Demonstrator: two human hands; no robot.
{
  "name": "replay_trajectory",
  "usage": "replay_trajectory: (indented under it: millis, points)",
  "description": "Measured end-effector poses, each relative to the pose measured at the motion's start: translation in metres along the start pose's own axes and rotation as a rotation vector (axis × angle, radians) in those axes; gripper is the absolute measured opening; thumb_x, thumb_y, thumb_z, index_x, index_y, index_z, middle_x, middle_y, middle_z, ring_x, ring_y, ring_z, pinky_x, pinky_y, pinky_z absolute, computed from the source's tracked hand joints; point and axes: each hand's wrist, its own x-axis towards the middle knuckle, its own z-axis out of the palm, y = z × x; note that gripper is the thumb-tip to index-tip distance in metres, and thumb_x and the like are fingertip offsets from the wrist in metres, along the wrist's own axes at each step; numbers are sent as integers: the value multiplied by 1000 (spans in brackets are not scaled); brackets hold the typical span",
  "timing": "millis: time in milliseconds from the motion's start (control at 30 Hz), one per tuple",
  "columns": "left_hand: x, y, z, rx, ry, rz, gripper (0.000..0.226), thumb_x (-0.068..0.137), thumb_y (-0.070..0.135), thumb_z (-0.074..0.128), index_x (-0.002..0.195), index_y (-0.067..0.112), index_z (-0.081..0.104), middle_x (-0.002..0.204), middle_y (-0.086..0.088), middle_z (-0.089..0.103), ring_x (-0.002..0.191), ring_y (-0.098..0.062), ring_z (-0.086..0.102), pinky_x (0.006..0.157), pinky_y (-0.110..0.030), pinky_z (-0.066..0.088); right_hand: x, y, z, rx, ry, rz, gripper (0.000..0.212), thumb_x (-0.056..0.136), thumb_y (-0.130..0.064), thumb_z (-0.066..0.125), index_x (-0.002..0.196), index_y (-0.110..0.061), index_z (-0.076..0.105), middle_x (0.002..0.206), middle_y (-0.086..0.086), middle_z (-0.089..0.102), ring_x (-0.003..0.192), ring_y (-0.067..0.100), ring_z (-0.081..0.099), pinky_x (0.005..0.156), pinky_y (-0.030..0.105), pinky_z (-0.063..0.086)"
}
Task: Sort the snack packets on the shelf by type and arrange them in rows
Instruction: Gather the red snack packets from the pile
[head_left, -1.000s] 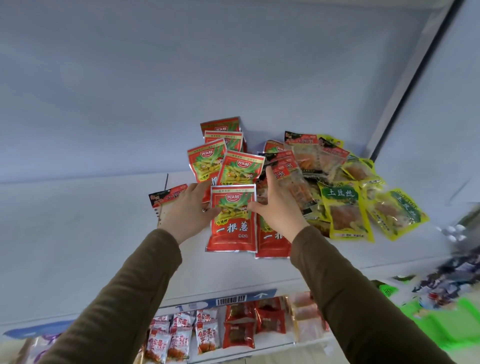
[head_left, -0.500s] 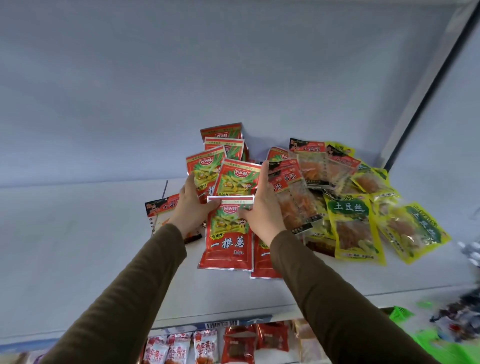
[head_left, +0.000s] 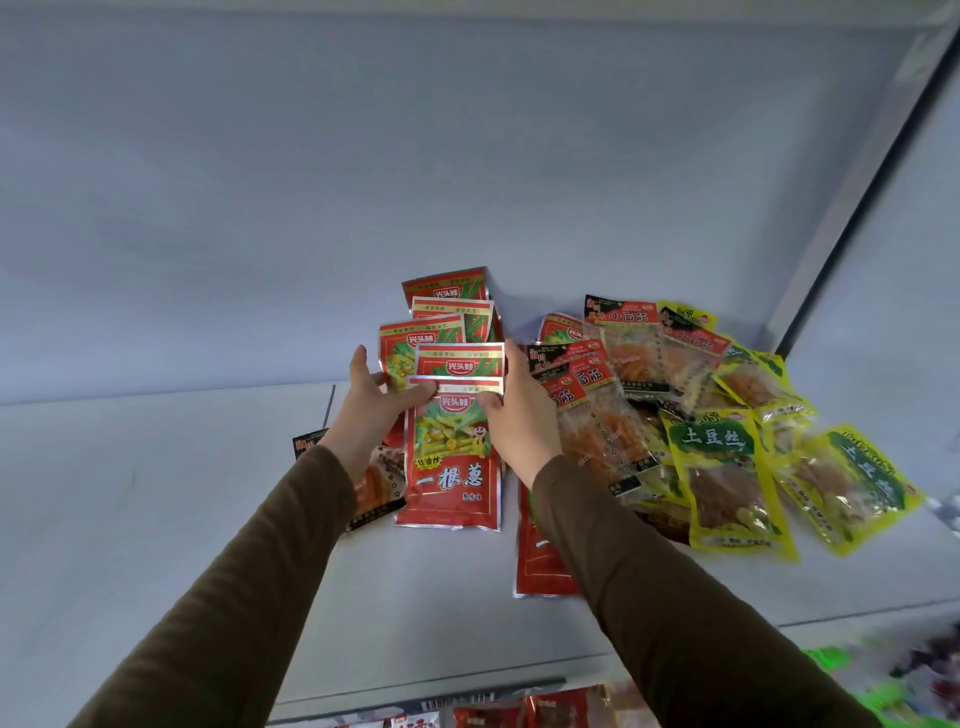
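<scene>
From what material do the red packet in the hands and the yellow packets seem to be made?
Red packet: probably foil-laminated plastic, glossy; its silver edges reflect light. Yellow packets: probably soft plastic film, shiny, with a clear window showing the food inside.

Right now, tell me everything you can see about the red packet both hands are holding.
The red packet is a glossy foil pouch with silver sealed edges, a red logo at the top, a green and yellow picture below it and large white characters lower down. It lies lengthwise on the white shelf, its top edge pinched by the left hand and right hand. Its top overlaps similar red packets behind; its left edge covers a clear packet.
</scene>
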Motion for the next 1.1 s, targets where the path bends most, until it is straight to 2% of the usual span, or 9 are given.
replay_trajectory:
  millis: [100,200,300,433,533,600,767,933,1100]
  points:
    - [6,0,-3,41,-41,15,115,82,31,84,163,30,2,141,7,45,109,-16,64,80,-32,56,11,-4,4,33,28,40,47,100,-15,62,141,-19,39,131,2,58,112,19,66,91,31,56]
    - [9,-3,-4,89,-143,23,112,80,26,85,161,32,8,143,11,48,118,-20,63,96,-43,56,16,-7,6,-2,41,69,56,95,-18,69,142,-14,39,138,8,42,113,22,63,96,31,55]
    - [13,-7,-3,83,-182,17,102,81,23,84,156,32,16,135,-2,63,113,-25,69,101,-51,55,21,-6,6,49,-21,123,54,95,-19,70,141,-12,42,138,7,50,119,23,61,98,32,52]
    - [16,-10,2,68,-170,32,92,85,21,82,152,32,20,130,-3,64,110,-25,71,96,-47,59,25,-4,10,279,-105,204,30,99,-21,65,126,-16,53,118,-4,66,103,15,65,84,25,52]
    - [16,-12,2,57,-118,88,85,86,20,82,148,35,25,130,-2,62,111,-26,69,93,-47,60,26,-1,14,374,-102,210,18,100,-24,63,117,-17,63,112,-5,71,98,12,69,88,33,58]
    - [15,-15,3,44,-89,128,83,86,22,82,147,36,28,128,0,63,109,-24,71,89,-44,62,26,-1,17,462,-105,231,15,101,-25,62,114,-20,65,112,-5,70,102,16,70,89,36,60]
    - [6,-14,5,-19,-13,211,74,86,22,81,143,38,36,119,10,63,98,-12,72,65,-19,59,23,-3,23,486,-28,145,19,100,-30,63,119,-25,62,119,-10,56,116,16,60,101,43,54]
    - [-8,-10,5,-177,-40,171,58,79,33,81,125,41,48,115,3,75,96,-19,77,68,-28,62,16,-8,16,622,-91,108,29,103,-34,56,132,-34,52,118,-17,65,110,6,66,89,30,59]
    - [-25,-2,0,-199,-119,120,52,82,45,77,127,30,58,115,2,77,100,-26,77,81,-41,64,13,-14,10,753,-90,151,32,99,-38,63,130,-32,56,120,-6,70,101,12,73,81,35,63]
